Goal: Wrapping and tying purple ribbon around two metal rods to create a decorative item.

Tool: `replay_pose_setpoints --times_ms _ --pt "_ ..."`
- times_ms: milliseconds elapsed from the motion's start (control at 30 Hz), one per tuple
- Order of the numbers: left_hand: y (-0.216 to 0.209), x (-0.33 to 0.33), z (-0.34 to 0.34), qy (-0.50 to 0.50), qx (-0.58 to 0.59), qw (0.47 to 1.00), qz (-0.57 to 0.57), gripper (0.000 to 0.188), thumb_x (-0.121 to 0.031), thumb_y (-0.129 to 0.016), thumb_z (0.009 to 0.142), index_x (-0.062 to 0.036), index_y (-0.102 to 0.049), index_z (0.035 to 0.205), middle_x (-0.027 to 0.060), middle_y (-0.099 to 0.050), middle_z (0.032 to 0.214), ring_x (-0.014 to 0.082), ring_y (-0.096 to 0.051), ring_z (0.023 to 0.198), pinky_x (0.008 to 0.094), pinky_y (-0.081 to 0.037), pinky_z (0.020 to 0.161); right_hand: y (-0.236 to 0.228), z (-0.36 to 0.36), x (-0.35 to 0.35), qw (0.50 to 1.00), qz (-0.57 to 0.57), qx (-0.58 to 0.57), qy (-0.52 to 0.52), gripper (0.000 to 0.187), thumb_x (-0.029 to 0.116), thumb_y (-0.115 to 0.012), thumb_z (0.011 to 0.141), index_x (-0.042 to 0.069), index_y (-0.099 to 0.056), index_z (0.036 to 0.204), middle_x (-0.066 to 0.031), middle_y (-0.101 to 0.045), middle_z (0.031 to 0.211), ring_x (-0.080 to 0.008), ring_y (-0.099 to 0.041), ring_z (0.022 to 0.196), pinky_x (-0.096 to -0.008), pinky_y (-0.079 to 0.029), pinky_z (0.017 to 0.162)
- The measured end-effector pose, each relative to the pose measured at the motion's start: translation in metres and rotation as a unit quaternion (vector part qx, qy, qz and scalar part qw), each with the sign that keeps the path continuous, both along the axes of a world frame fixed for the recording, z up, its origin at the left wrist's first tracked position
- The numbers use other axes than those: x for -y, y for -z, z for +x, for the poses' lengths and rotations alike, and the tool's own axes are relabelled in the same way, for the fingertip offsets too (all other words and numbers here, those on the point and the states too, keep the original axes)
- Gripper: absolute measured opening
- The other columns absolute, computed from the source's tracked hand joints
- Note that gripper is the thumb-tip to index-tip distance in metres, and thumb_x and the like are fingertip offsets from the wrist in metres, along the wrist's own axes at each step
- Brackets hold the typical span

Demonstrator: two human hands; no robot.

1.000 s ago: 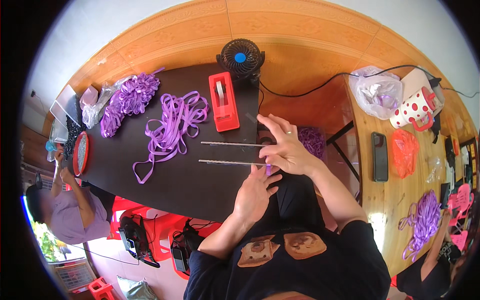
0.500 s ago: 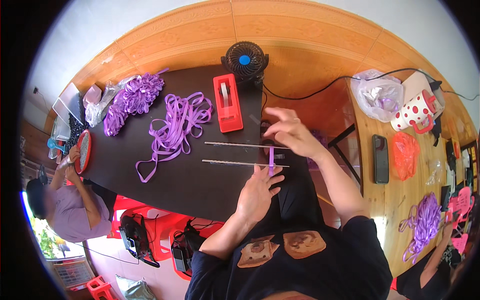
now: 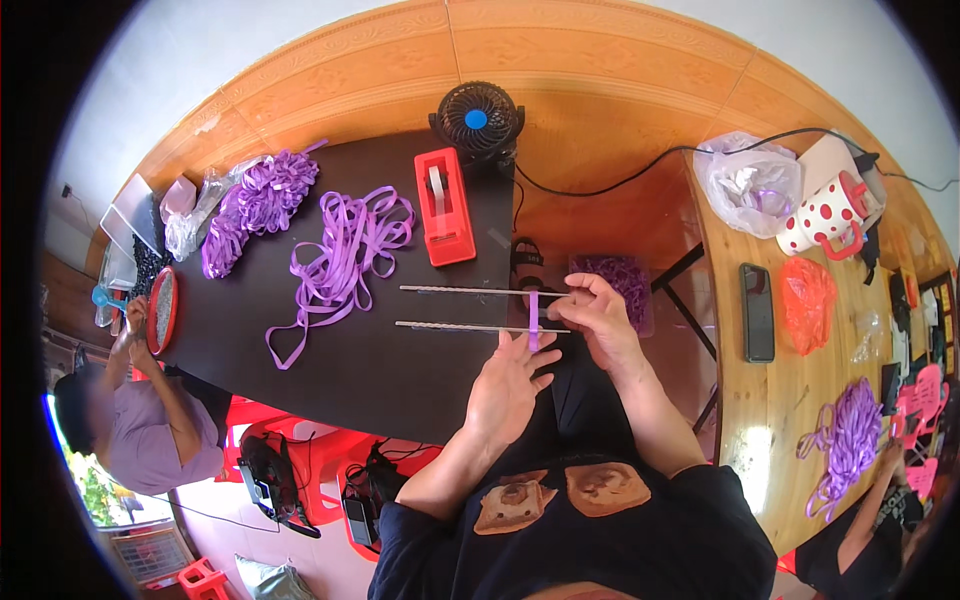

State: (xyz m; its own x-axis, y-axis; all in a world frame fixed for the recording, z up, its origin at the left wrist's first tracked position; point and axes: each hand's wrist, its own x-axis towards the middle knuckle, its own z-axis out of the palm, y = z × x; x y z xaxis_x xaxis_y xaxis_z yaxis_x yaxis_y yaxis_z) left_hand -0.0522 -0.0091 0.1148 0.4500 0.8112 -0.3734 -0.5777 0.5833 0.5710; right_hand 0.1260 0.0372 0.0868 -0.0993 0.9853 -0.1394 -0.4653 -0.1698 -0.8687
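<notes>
Two thin twisted metal rods, a far rod (image 3: 450, 290) and a near rod (image 3: 450, 326), lie parallel and stick out past the dark table's right edge. A short purple ribbon strip (image 3: 534, 312) spans both near their right ends. My left hand (image 3: 503, 388) is palm up with fingers spread, its fingertips at the near rod and the strip's lower end. Just right of the strip is my right hand (image 3: 607, 325), its fingers bent and thumb drawn in toward the strip. What lies between its fingertips is too small to make out.
On the dark table (image 3: 400, 390) are loose purple ribbon (image 3: 345, 250), a ribbon heap (image 3: 265, 200), a red tape dispenser (image 3: 445, 208) and a black fan (image 3: 478, 120). A wooden table (image 3: 745, 420) at right holds a phone (image 3: 757, 313) and spotted tumbler (image 3: 825, 215). Another person (image 3: 150, 420) sits left.
My right hand has come down and nearer from above the far rod to beside the ribbon strip, its fingers drawing in. My left hand stays under the strip's lower end.
</notes>
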Motion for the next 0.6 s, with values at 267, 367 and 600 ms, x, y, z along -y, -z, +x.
replay_pose_setpoints --times_ms 267,367,600 --pt "-0.001 0.001 0.000 -0.006 -0.009 1.000 -0.006 0.060 -0.051 -0.028 0.099 -0.0031 -0.045 0.131 0.0098 -0.050 0.129 0.0230 -0.047 0.114 0.0351 -0.034 0.090 0.004 -0.001 -0.005 1.000 -0.011 0.000 0.006 0.049 -0.008 -0.067 0.074 0.001 -0.045 0.117 -0.0104 -0.065 0.082 -0.0161 -0.064 0.078 -0.0278 -0.049 0.076" --pt "0.000 0.001 0.000 -0.007 -0.001 1.000 -0.010 0.060 -0.051 -0.028 0.099 -0.0032 -0.044 0.132 0.0102 -0.050 0.130 0.0235 -0.047 0.115 0.0351 -0.034 0.090 0.010 0.001 -0.008 1.000 0.006 0.000 -0.013 0.049 -0.008 -0.066 0.075 0.001 -0.045 0.118 -0.0100 -0.065 0.081 -0.0159 -0.064 0.078 -0.0272 -0.049 0.075" --pt "-0.002 0.000 0.000 -0.007 -0.005 1.000 -0.017 0.060 -0.050 -0.027 0.099 -0.0033 -0.044 0.132 0.0103 -0.050 0.130 0.0237 -0.047 0.115 0.0349 -0.034 0.090 0.028 -0.004 -0.019 0.998 -0.009 -0.001 -0.056 0.048 -0.008 -0.065 0.076 0.002 -0.045 0.118 -0.0111 -0.064 0.085 -0.0172 -0.063 0.078 -0.0279 -0.048 0.076"
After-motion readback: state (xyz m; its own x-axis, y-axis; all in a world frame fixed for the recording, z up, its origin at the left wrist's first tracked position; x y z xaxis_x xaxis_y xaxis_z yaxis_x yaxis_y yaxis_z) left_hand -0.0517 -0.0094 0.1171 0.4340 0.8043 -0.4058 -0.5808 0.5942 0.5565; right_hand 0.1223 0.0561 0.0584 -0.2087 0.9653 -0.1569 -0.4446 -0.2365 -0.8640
